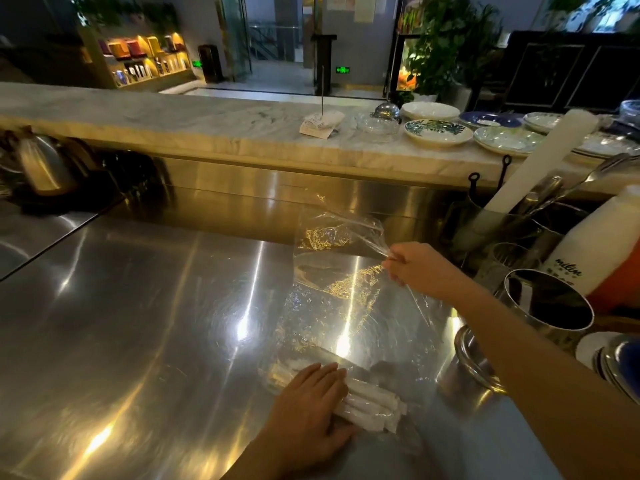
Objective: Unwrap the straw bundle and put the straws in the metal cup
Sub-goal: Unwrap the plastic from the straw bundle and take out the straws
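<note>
Head-camera view shows us midway through the unwrapping. Our left hand (311,400), at the bottom centre of the frame, lies flat with fingers together on the straw bundle (370,405), pinning the white straws against the steel counter (138,323) rather than gripping them. Our right hand (419,268), right of centre, pinches an edge of the clear plastic wrap (332,271) between closed fingertips and holds it stretched up and away, so the sheet runs from the bundle toward the upper middle of the frame. We judge the wrap largely opened but not off, since the straws appear to lie on its lower part. The metal cup (550,306) stands at the right edge, apparently empty, so every straw remains to be moved into it.
</note>
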`<action>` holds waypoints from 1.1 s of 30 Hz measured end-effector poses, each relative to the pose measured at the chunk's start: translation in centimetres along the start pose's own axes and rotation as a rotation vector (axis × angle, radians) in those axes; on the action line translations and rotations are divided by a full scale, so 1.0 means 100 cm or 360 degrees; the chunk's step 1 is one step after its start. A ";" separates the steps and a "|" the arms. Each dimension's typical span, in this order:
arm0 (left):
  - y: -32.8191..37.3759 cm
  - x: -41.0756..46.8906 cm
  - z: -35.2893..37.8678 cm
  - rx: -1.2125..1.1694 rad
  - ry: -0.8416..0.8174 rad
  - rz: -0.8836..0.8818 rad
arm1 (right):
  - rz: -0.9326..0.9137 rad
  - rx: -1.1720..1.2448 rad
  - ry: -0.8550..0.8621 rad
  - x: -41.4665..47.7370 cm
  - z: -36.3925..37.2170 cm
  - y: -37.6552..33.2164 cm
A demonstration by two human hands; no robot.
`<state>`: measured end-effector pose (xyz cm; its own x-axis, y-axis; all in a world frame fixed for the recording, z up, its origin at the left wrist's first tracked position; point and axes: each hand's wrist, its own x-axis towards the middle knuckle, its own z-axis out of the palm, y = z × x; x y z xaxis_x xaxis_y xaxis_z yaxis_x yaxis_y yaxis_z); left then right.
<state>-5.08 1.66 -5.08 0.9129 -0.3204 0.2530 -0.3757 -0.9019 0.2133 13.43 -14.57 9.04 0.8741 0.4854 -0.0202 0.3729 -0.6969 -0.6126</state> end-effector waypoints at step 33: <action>-0.021 0.142 -0.185 -0.0048 0.0337 -0.0206 | 0.0028 0.1185 0.0396 -0.041 -0.008 -0.009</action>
<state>5.73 4.37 15.57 0.9011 -0.1320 0.4131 -0.2651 -0.9215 0.2839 9.73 -16.32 10.32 0.9547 0.2838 0.0891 0.1285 -0.1232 -0.9840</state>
